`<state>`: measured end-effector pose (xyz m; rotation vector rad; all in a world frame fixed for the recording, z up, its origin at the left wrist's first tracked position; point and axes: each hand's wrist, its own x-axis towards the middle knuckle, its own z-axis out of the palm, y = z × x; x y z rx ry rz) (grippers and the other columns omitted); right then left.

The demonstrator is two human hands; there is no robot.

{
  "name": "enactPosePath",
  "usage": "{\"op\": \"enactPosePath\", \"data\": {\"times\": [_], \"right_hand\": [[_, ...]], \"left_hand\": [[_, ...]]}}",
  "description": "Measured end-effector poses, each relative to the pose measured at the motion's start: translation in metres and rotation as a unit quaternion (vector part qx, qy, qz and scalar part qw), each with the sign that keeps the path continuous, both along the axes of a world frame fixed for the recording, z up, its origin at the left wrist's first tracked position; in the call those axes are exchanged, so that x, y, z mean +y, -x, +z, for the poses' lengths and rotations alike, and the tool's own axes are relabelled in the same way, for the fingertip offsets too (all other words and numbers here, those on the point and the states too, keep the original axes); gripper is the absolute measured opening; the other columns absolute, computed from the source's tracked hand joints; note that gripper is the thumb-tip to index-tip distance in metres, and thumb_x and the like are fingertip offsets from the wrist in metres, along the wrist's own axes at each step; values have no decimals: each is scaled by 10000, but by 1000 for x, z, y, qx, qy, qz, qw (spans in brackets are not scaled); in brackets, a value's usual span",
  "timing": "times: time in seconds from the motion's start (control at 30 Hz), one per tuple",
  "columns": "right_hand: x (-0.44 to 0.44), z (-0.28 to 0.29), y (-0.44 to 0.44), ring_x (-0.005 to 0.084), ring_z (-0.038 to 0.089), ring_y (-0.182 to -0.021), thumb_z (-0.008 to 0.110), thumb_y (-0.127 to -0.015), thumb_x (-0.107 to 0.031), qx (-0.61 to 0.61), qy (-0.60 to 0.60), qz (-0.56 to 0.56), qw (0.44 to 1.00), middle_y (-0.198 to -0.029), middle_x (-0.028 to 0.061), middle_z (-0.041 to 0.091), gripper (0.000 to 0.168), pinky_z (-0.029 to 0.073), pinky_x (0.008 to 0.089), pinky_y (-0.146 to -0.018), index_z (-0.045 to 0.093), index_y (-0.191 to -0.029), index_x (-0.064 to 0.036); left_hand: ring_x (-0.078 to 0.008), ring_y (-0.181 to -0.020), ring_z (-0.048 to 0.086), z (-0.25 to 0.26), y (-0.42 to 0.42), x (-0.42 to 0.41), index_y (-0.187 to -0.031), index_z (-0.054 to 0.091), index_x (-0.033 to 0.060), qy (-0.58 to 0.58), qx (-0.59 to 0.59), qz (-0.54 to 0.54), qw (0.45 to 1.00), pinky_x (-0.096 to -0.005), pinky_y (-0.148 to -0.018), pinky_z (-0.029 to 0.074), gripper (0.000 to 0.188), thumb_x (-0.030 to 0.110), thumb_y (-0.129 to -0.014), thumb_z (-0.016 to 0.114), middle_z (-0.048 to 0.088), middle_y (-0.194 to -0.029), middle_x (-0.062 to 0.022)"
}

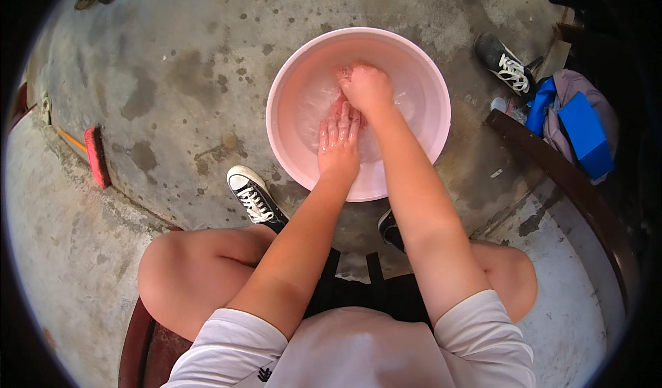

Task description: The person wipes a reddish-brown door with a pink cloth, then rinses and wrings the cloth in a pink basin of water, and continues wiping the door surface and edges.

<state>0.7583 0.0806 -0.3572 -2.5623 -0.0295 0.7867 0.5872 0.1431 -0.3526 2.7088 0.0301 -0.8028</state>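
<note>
A round pink plastic basin (274, 124) holding water stands on the floor before me. Inside it, my left hand (339, 137) lies palm down, wet, its fingers stretched and slightly apart. Just beyond, my right hand (368, 85) is curled over one end of a reddish, soft-looking item (339, 106), perhaps a cloth. The item lies partly underwater and runs beneath the left fingertips. Its full shape is hidden by the hands and the rippled water.
On the left, a red-headed brush (96, 158) with a yellow handle lies on the concrete. A black canvas shoe (504, 67), a blue box-like object (584, 137) and a dark brown curved rail (563, 181) are at the right. My shoes flank the basin's near side.
</note>
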Motion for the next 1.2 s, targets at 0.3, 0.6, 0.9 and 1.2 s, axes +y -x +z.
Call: {"op": "enactPosePath", "data": {"times": [0.3, 0.6, 0.9, 1.2], "right_hand": [[-37, 23, -31, 372, 718, -1204, 803, -936, -210, -22, 11, 113, 993, -1309, 186, 728, 461, 598, 503, -996, 654, -1358, -100], [-35, 22, -6, 345, 683, -1213, 638, -978, -145, -200, 48, 207, 957, -1318, 99, 643, 322, 653, 472, -864, 637, -1296, -200], [-22, 27, 45, 282, 596, -1121, 745, -906, -301, -228, 27, 254, 940, -1144, 67, 586, 235, 554, 510, -799, 651, -1087, -182], [-2, -37, 80, 287, 661, -942, 776, -890, -332, -322, 40, 181, 928, -944, 33, 648, 176, 608, 467, -786, 703, -896, -171]], "left_hand": [[-349, -1700, 141, 32, -4, 34, -1758, 264, 156, -56, 5, -91, 994, -524, -1379, 89, 820, 167, -989, 550, 185, -1839, -81], [-323, -1706, 140, 32, 4, 21, -1730, 317, 93, 16, -65, -104, 992, -553, -1370, 104, 768, 154, -991, 518, 205, -1839, -105], [-319, -1716, 101, 21, -6, 24, -1724, 345, 98, -40, 110, -133, 984, -583, -1359, 140, 735, 238, -1022, 512, 211, -1839, -119], [-339, -1707, 144, 15, -4, 16, -1700, 368, 39, 19, 172, -98, 980, -628, -1353, 61, 770, 318, -1006, 550, 322, -1792, -162]]}}
